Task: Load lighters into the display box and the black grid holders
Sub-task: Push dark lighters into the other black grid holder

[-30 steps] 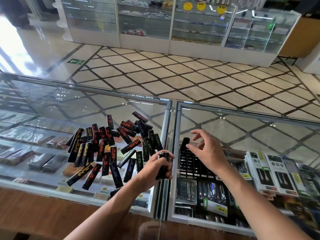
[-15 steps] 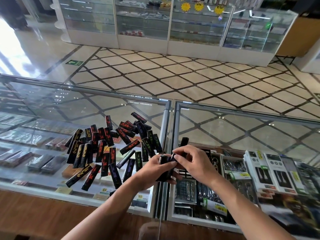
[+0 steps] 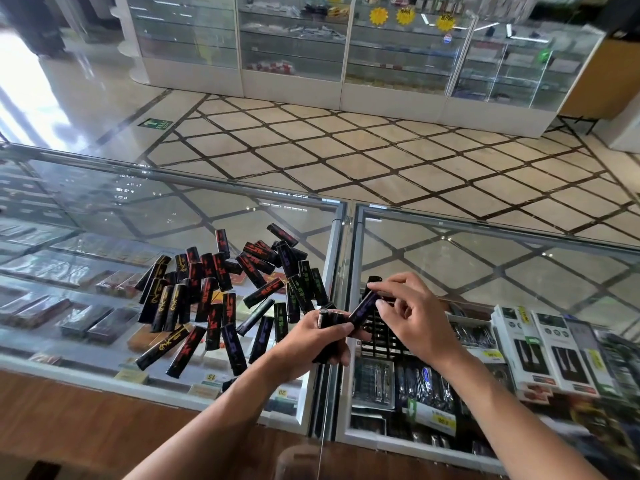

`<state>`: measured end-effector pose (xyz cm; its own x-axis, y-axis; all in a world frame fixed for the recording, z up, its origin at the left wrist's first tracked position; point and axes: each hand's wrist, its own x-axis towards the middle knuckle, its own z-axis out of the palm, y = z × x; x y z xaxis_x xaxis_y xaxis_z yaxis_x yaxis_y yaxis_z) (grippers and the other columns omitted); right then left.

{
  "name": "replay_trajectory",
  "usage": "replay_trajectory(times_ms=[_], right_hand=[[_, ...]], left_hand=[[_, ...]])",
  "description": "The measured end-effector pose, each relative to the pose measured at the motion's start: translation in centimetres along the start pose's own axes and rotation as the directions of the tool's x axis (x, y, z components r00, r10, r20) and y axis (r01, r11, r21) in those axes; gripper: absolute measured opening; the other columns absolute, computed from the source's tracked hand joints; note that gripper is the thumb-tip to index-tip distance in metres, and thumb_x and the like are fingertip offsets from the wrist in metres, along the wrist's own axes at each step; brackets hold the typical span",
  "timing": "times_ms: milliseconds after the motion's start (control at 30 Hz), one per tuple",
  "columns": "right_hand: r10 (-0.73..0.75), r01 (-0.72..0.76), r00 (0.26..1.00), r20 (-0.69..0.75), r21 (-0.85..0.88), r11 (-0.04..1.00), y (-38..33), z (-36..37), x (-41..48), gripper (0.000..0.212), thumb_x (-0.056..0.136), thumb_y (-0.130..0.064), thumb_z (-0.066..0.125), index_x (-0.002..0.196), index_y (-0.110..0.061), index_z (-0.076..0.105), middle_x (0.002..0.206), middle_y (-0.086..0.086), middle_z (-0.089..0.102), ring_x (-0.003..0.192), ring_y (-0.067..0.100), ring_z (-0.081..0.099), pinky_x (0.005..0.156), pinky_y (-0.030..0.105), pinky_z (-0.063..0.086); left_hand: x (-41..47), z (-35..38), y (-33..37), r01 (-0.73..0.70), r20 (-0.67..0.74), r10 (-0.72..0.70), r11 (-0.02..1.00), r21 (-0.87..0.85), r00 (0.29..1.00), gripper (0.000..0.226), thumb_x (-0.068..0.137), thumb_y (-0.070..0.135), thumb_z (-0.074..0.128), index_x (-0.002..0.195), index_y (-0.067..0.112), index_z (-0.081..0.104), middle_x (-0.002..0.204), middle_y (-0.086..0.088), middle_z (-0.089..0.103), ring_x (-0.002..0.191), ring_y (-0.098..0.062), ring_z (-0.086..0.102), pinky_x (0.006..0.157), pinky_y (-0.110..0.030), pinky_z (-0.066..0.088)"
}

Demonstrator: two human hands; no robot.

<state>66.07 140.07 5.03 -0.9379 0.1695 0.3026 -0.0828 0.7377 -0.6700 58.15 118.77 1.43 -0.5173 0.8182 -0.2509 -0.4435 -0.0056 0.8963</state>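
Glass shop counter (image 3: 104,209) over shelves of goods, with a tiled floor (image 3: 346,161) beyond. At the counter's middle seam the left hand (image 3: 308,344) grips a bundle of black lighters (image 3: 329,318), fingers curled round them. The right hand (image 3: 415,317) pinches a purple-marked lighter (image 3: 363,308), tilted, its lower end at the bundle; half a second ago those fingers were only meeting the bundle. Beneath the hands lies the black grid holder (image 3: 384,336), an upright lighter (image 3: 373,281) at its far edge. A loose pile of lighters (image 3: 214,296) lies to the left
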Motion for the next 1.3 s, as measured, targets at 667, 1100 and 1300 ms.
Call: replay_trajectory(times_ms=[667, 1100, 1300], right_hand=[[-0.155, 0.169, 0.985, 0.070, -0.293, 0.941, 0.9, -0.3, -1.0, 0.032, 0.082, -0.028, 0.081, 0.113, -0.024, 0.073, 0.099, -0.012, 0.060, 0.076, -0.003, 0.050, 0.068, 0.004, 0.041], [0.144, -0.142, 0.989, -0.031, 0.064, 0.988, 1.3, 0.4, -1.2, 0.017, 0.086, -0.028, 0.081, 0.103, -0.024, 0.078, 0.089, -0.019, 0.074, 0.086, 0.000, 0.070, 0.076, 0.013, 0.054], [0.245, -0.248, 0.969, 0.044, 0.245, 0.937, 1.0, 0.5, -1.2, 0.015, 0.091, -0.018, 0.076, 0.105, -0.022, 0.074, 0.079, -0.006, 0.076, 0.072, 0.008, 0.073, 0.074, 0.026, 0.061]], left_hand=[[0.5, -0.5, -0.9, -0.004, -0.005, 0.003, 0.978, -0.208, 1.000, 0.044, 0.106, 0.031, 0.051, 0.128, -0.005, 0.064, 0.103, -0.030, 0.070, 0.057, -0.018, 0.052, 0.052, -0.024, 0.039], [0.4, -0.1, -0.5, 0.005, -0.060, -0.018, 0.980, -0.199, 0.998, 0.049, 0.104, 0.032, 0.050, 0.127, -0.010, 0.060, 0.100, -0.022, 0.070, 0.061, -0.017, 0.053, 0.056, -0.024, 0.043], [0.4, -0.3, -0.6, 0.008, -0.050, -0.017, 0.982, -0.187, 0.999, 0.047, 0.105, 0.033, 0.051, 0.128, -0.006, 0.062, 0.102, -0.021, 0.070, 0.064, -0.017, 0.054, 0.058, -0.024, 0.045]])
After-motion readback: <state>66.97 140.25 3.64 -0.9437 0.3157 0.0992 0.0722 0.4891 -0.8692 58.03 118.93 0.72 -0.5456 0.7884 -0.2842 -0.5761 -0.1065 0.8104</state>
